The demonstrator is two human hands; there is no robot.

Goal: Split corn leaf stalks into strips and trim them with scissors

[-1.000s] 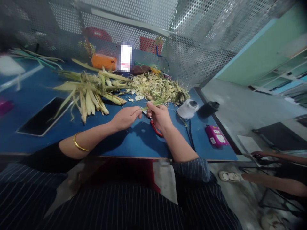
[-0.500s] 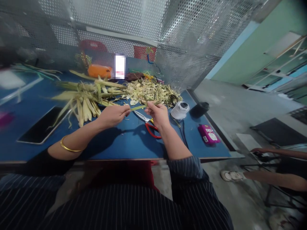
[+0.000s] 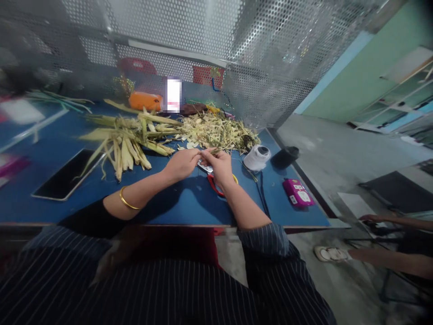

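Note:
My left hand [image 3: 183, 163] and my right hand [image 3: 219, 168] meet above the table, fingertips touching. Both are closed in a pinch on a thin green plant strip [image 3: 214, 151], which looks like corn husk and is mostly hidden by the fingers. Beneath my right hand lies a pair of scissors [image 3: 213, 184] with red handle loops, partly covered. A heap of shredded husk bits [image 3: 219, 131] is just beyond the hands. To the left rests a bundle of pale husks [image 3: 126, 151].
The blue table [image 3: 162, 207] carries a black-screened tablet [image 3: 64, 176], a white thread spool [image 3: 257, 158], a black spool [image 3: 286, 158] and a purple packet [image 3: 298, 193]. An orange pack [image 3: 146, 101] stands before a perforated metal screen [image 3: 189, 31]. Another person's leg [image 3: 389, 262] shows at right.
Half a second ago my hands were apart with the green strip stretched between them; now my left hand has come right to meet the right hand. The scissors are more covered.

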